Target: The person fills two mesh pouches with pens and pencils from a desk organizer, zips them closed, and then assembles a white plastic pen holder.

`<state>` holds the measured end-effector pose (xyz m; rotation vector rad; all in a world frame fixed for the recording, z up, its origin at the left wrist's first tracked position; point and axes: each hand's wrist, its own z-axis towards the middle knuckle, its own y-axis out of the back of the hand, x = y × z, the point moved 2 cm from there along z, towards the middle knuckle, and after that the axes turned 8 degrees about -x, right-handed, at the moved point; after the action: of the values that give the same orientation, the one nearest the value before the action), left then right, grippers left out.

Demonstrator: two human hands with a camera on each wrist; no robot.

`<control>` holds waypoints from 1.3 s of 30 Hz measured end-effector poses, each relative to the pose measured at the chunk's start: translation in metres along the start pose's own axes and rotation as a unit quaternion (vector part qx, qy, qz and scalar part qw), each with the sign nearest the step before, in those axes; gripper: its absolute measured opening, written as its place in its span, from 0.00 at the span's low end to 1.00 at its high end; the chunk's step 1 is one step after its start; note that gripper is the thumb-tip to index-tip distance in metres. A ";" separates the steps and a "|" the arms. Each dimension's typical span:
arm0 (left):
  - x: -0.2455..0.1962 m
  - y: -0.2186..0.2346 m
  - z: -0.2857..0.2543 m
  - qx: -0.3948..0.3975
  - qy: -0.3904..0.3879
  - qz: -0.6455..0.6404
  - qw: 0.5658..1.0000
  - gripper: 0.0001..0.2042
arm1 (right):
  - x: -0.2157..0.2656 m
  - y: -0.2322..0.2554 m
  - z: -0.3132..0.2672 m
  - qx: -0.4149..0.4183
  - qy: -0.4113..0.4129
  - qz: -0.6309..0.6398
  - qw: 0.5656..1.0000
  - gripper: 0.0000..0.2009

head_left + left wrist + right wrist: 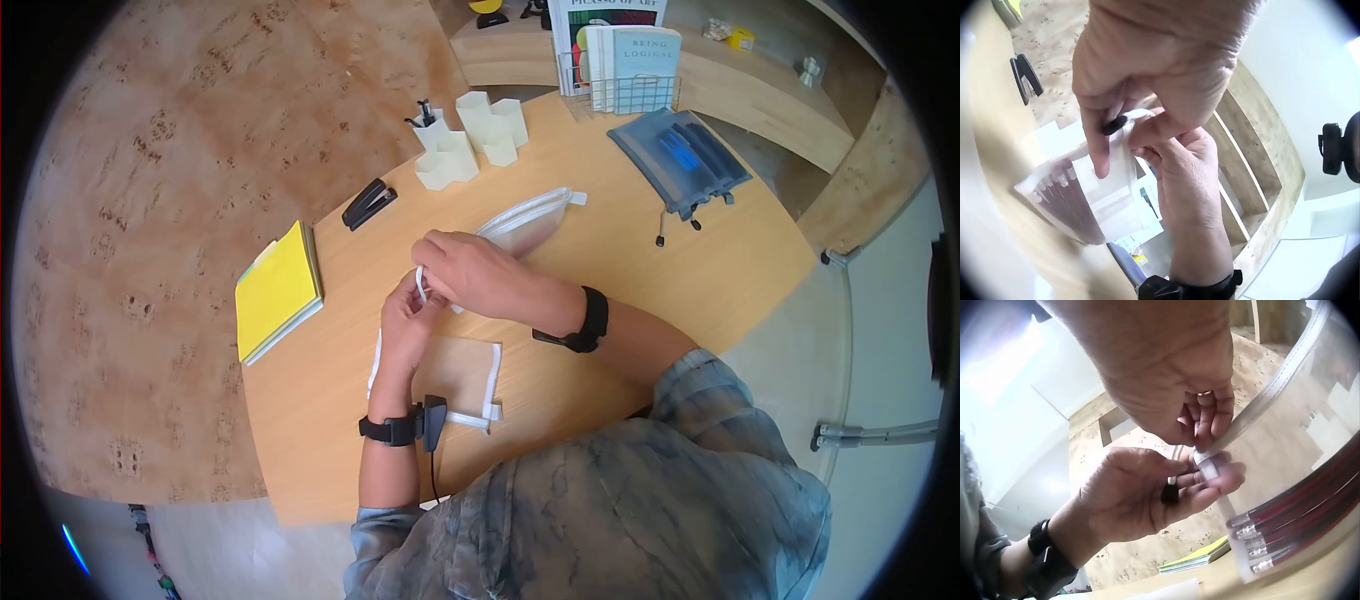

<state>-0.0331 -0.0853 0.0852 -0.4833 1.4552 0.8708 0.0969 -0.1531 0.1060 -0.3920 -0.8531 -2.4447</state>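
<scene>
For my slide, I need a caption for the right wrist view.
Left hand and right hand hold one end of a clear pouch of dark red pencils.

Fingers (1207,422) partly hide one corner of the pouch (1300,440), whose pencils (1310,520) the right wrist view's right edge cuts off.

Sleeves and top, mottled grey-blue, marbled dark streaks; black wrist straps; black boxy left-wrist camera, thin cable.
</scene>
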 end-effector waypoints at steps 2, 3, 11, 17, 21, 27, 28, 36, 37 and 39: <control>-0.007 -0.001 -0.002 -0.008 0.027 -0.072 0.997 0.12 | -0.002 -0.001 0.001 -0.012 -0.076 0.038 0.996 0.08; -0.007 -0.002 -0.001 -0.011 0.009 -0.060 0.998 0.12 | -0.003 0.000 0.002 -0.023 -0.096 0.059 0.993 0.07; 0.009 -0.012 0.007 -0.111 -0.049 -0.021 0.992 0.10 | -0.008 0.007 0.005 -0.069 -0.193 0.146 0.968 0.04; 0.001 -0.005 0.004 -0.129 -0.068 0.038 0.989 0.07 | -0.043 0.019 0.011 -0.117 -0.202 -0.023 0.972 0.04; 0.001 0.012 0.000 -0.163 -0.060 -0.014 0.985 0.06 | -0.090 0.048 0.011 -0.155 -0.250 -0.087 0.952 0.04; -0.002 0.018 -0.001 -0.169 -0.073 -0.003 0.983 0.06 | -0.110 0.062 0.009 -0.139 -0.308 -0.077 0.938 0.04; -0.004 0.018 0.000 -0.165 -0.078 0.000 0.983 0.06 | -0.110 0.064 0.009 -0.138 -0.318 -0.073 0.935 0.04; -0.017 0.017 0.000 -0.161 -0.092 0.015 0.982 0.06 | -0.121 0.077 0.010 -0.138 -0.353 -0.037 0.925 0.05; -0.017 0.017 0.000 -0.161 -0.092 0.015 0.983 0.06 | -0.122 0.077 0.010 -0.143 -0.349 -0.035 0.926 0.05; -0.018 0.019 0.001 -0.158 -0.096 0.013 0.983 0.06 | -0.123 0.078 0.010 -0.152 -0.340 -0.030 0.928 0.04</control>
<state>-0.0447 -0.0766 0.1074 -0.5999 1.1542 1.1459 0.2425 -0.1527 0.1005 -1.4040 -0.7375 -2.5152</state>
